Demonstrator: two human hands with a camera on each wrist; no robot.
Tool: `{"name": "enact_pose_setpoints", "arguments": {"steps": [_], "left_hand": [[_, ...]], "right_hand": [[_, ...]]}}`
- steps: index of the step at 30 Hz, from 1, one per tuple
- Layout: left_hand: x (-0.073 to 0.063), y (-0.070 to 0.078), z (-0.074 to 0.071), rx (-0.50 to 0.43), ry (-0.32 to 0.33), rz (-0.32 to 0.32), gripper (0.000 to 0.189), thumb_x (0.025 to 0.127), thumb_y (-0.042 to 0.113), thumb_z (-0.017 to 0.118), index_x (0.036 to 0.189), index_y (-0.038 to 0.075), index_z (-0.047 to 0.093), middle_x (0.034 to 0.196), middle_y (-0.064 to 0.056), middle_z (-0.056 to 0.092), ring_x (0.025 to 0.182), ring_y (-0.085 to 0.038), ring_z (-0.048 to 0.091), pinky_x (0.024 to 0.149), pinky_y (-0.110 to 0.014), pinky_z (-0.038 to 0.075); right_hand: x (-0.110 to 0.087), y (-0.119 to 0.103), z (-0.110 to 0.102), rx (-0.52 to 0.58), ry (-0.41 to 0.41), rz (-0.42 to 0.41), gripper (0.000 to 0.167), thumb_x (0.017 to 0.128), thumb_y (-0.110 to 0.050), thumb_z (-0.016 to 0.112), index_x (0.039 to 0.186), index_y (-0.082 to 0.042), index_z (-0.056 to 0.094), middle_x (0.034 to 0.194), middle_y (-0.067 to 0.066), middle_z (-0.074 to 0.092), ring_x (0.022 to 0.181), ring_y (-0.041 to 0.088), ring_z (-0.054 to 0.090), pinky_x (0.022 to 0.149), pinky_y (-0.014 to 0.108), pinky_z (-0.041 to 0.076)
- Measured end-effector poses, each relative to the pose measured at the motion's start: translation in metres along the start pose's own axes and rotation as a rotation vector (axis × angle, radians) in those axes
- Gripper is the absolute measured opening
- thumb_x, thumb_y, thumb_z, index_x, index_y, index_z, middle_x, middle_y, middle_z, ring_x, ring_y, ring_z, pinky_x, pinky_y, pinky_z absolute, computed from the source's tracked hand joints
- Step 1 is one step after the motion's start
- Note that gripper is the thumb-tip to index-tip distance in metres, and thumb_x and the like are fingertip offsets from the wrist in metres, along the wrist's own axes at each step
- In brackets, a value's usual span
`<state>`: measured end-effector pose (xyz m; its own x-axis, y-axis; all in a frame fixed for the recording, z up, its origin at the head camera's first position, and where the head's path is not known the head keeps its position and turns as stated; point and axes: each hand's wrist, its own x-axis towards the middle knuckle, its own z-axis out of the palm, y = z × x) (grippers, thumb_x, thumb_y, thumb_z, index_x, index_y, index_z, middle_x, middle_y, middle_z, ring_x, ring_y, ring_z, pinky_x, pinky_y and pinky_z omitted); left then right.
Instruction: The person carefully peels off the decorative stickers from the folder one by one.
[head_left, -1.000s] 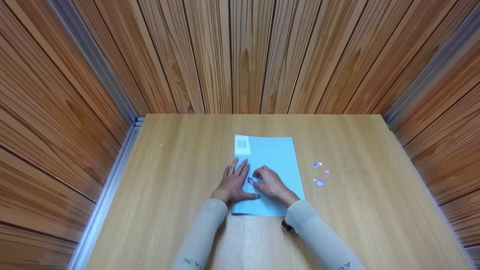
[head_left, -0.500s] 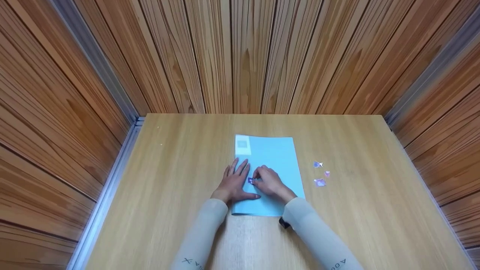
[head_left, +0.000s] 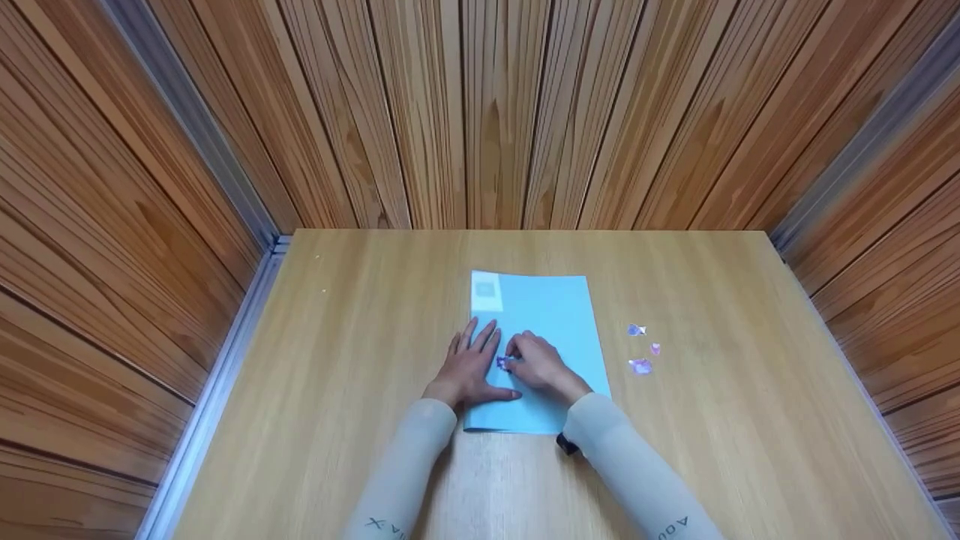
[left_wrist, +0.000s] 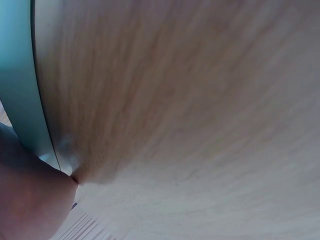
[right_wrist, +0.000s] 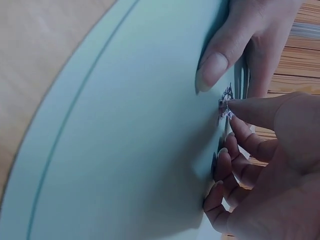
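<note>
A light blue folder [head_left: 551, 307] with a white label in its upper left corner lies on the table. My left hand [head_left: 469, 371] rests flat on its left part, fingers spread and thumb stretched toward the right. Just right of those fingers is a small purple shiny sticker [head_left: 501, 362]. My right hand [head_left: 541, 365] pinches at this sticker's edge with the thumb, the other fingers curled. In the right wrist view the thumb tip lies on the sticker [right_wrist: 226, 106], with the index fingertip partly hidden behind it. The left wrist view catches only part of the left hand [left_wrist: 32, 192] beside the folder's edge.
Right of the folder lie three more small purple stickers: an upper one [head_left: 637, 330], a tiny one [head_left: 655, 349] and a lower one [head_left: 640, 366]. Wood-panelled walls [head_left: 495, 112] enclose the wooden table [head_left: 337, 360] at the back and sides.
The right thumb and index finger have closed together onto the sticker's edge, from a parted position. My left hand and the folder have stayed put.
</note>
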<state>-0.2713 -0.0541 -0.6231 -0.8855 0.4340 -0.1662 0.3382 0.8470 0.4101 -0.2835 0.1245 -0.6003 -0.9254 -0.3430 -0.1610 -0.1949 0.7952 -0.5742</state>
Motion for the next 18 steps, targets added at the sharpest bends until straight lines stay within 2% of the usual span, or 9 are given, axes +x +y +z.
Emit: {"name": "enact_pose_setpoints", "arguments": {"steps": [7, 18], "left_hand": [[0.0003, 0.0, 0.003, -0.005, 0.003, -0.005, 0.115, 0.079, 0.077, 0.068, 0.166, 0.02, 0.018, 0.173, 0.002, 0.007, 0.158, -0.031, -0.01, 0.125, -0.058, 0.003], [0.0002, 0.0002, -0.0012, -0.018, 0.007, 0.005, 0.115, 0.079, 0.077, 0.069, 0.165, 0.019, 0.02, 0.173, 0.002, 0.007, 0.158, -0.032, -0.008, 0.125, -0.059, 0.004]], "right_hand": [[-0.0001, -0.0017, 0.0008, -0.021, -0.007, 0.024, 0.006, 0.1, -0.017, 0.064, 0.099, -0.011, 0.065, 0.094, 0.002, 0.055, 0.084, 0.02, 0.052, 0.079, 0.04, 0.048], [0.0014, -0.0019, 0.0017, -0.007, 0.017, 0.032, 0.008, 0.103, -0.016, 0.061, 0.098, -0.011, 0.066, 0.093, 0.002, 0.056, 0.082, 0.019, 0.053, 0.077, 0.039, 0.048]]}}
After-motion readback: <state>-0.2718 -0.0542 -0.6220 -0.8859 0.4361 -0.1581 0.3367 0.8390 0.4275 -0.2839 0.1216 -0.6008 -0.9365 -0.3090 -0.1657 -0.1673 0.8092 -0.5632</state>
